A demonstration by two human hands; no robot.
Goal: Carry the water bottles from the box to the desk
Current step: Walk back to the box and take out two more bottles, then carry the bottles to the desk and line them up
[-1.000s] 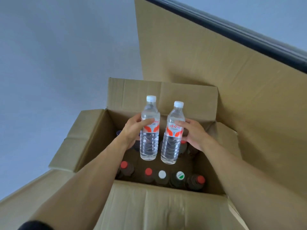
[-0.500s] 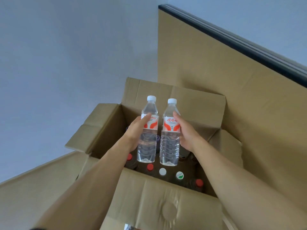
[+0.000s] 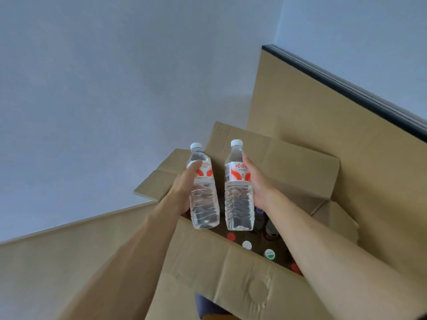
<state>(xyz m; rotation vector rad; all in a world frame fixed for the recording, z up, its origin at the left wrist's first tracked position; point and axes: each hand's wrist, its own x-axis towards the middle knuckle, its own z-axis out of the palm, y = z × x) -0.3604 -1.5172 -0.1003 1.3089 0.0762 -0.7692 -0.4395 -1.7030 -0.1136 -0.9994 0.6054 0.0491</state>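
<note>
Two clear water bottles with white caps and red-and-white labels are held upright above the open cardboard box [image 3: 235, 271]. My left hand [image 3: 184, 188] grips the left bottle [image 3: 203, 197] around its middle. My right hand [image 3: 256, 183] grips the right bottle [image 3: 239, 199] from its right side. Both bottles hang over the box's left part, clear of the bottles below. Inside the box stand several more bottles, seen by their caps: a red cap [image 3: 231, 236], a white cap [image 3: 246, 245] and a green-and-white cap [image 3: 269, 254]. The desk is not in view.
A large flat cardboard sheet [image 3: 323, 144] with a dark top edge leans behind the box on the right. Another cardboard panel [image 3: 57, 262] lies at the lower left. The box flaps stand open on all sides. A plain grey floor or wall fills the upper left.
Both hands have lifted the two bottles higher out of the box. The view has swung left, so the box now sits lower and to the right. The bottles have drawn slightly apart.
</note>
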